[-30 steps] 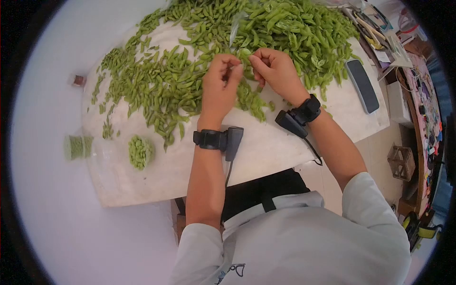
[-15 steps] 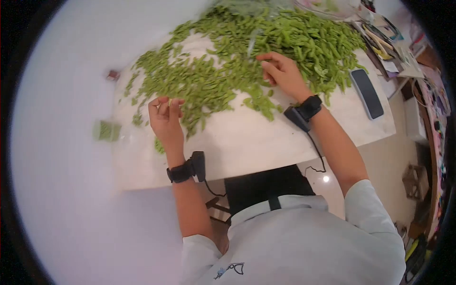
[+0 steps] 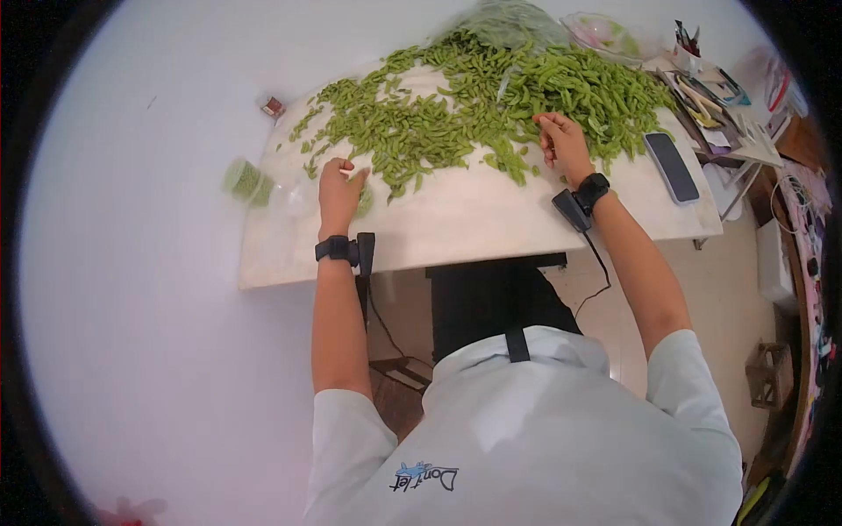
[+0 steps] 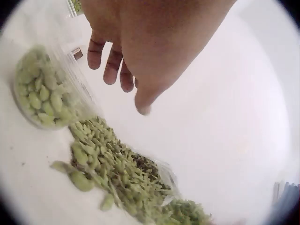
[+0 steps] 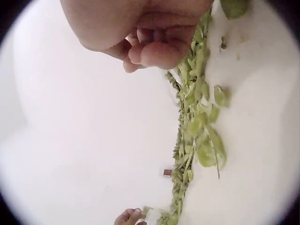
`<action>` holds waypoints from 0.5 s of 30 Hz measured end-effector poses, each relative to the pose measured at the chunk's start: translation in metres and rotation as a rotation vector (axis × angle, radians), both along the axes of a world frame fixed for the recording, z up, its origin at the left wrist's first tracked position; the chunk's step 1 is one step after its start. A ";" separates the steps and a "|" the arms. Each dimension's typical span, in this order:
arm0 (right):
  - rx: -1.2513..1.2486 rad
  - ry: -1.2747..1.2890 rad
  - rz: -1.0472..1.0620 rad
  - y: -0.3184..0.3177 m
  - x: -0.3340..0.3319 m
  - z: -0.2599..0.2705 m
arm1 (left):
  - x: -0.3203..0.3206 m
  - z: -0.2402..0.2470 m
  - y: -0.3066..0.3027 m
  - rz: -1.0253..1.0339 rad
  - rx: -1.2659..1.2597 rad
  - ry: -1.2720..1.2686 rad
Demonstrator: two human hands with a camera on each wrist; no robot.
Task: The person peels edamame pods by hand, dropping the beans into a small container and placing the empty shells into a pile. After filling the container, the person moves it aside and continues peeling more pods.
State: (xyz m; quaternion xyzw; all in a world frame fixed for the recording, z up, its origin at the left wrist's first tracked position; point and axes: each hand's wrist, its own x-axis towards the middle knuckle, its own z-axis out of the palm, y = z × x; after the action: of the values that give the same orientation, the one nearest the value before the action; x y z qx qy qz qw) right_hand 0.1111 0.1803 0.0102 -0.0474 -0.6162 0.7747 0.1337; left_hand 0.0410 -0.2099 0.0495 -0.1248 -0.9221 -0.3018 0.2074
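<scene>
My left hand (image 3: 338,195) is over the left part of the table, beside a clear plastic tub (image 3: 364,203) of shelled green beans. In the left wrist view its fingers hang down apart with nothing between them, and the tub (image 4: 44,93) stands to the left of them. Above the near edge of the pile of green bean pods (image 3: 579,88) is my right hand (image 3: 566,147). In the right wrist view its fingers (image 5: 161,55) curl loosely, and no bean or pod shows in them. Several loose pods (image 5: 206,145) lie below that hand.
At the left edge are a second tub of green beans (image 3: 248,182) and a small brown-red container (image 3: 273,107). A phone (image 3: 672,168) lies on the right. Behind the pods are a clear bag (image 3: 509,24) and a bowl (image 3: 605,35); tools and papers (image 3: 706,96) crowd the right corner.
My hands were together over the pods. The left hand has swung left, down to the tub of shelled beans, while the right stays by the pod pile. The head view has shifted.
</scene>
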 end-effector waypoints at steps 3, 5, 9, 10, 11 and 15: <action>0.013 0.017 -0.016 -0.004 0.010 -0.001 | 0.014 -0.002 0.010 -0.137 0.162 0.028; -0.014 0.042 -0.028 -0.007 0.012 0.001 | 0.022 -0.008 0.020 -0.299 0.257 0.033; -0.174 0.082 -0.060 -0.022 0.023 -0.003 | 0.059 -0.018 0.054 -0.341 0.366 -0.058; -0.228 0.087 -0.071 -0.028 0.028 -0.004 | 0.063 -0.025 0.063 -0.329 0.438 -0.165; -0.276 0.094 -0.079 -0.033 0.032 -0.005 | 0.068 -0.033 0.074 -0.359 0.594 -0.175; -0.205 0.161 -0.044 -0.052 0.049 -0.009 | 0.084 -0.050 0.104 -0.446 1.084 -0.272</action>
State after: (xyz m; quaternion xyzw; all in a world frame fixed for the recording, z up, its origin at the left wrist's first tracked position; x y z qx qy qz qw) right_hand 0.1597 0.1284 0.0007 -0.0120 -0.5198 0.8318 0.1942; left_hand 0.1248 -0.1064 -0.0003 -0.1520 -0.6067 -0.7784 0.0533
